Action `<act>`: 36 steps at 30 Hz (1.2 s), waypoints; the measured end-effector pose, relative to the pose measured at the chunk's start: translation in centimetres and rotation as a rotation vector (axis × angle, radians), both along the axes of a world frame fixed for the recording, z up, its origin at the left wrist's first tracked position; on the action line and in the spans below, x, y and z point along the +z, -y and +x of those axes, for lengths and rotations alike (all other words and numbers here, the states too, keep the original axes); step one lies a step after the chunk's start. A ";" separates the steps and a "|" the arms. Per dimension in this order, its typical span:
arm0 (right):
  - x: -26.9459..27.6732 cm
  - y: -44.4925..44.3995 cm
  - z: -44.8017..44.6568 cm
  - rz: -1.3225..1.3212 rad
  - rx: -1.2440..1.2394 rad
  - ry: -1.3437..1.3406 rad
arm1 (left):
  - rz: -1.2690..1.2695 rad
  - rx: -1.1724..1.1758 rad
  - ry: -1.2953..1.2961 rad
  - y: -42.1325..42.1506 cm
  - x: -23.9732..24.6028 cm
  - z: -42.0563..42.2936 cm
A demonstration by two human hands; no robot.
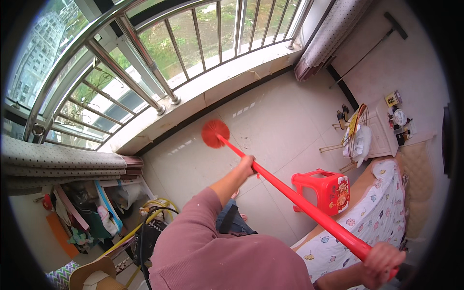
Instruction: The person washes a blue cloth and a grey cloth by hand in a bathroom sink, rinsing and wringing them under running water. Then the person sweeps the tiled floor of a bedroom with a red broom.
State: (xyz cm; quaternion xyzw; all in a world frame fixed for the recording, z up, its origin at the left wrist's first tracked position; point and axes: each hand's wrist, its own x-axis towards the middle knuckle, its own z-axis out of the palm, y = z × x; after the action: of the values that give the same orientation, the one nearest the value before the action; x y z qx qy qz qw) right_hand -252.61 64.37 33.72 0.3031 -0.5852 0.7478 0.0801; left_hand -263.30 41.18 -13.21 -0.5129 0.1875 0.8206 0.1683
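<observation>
A long red pole [297, 199] with a round red bristle brush head [215, 133] slants across the view. My left hand [248, 165] is closed around its upper part, a short way behind the brush. Near the pole's other end, at lower right, my right hand [384, 262] grips it. The brush head appears over the tiled floor [275, 108] near the windowed wall. Whether its bristles touch the floor, I cannot tell.
A red plastic stool [322, 192] stands beside the bed [380, 210], right of the pole. Metal railings [201, 40] line the window. Curtains [72, 166] hang at both ends. A wire-framed chair [357, 134] and white cabinet [380, 127] stand right; a cluttered shelf [98, 206] is left.
</observation>
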 end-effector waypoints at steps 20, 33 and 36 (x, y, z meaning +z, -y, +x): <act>-1.0 -4.4 8.0 -0.070 -0.366 0.106 | 0.318 0.028 0.121 -5.7 5.3 3.1; -4.9 0.3 6.0 -0.062 -0.820 -0.074 | 0.109 -0.108 -0.157 -12.1 7.8 -13.4; -10.5 4.4 0.8 0.055 -0.704 -0.088 | -0.140 -0.092 -0.189 -7.6 0.7 -19.8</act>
State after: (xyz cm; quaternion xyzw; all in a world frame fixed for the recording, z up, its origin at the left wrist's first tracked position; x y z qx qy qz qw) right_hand -251.86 59.95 23.19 0.1165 -0.6699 0.6444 0.3498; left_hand -283.13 48.76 -12.56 -0.4345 0.2828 0.8416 0.1513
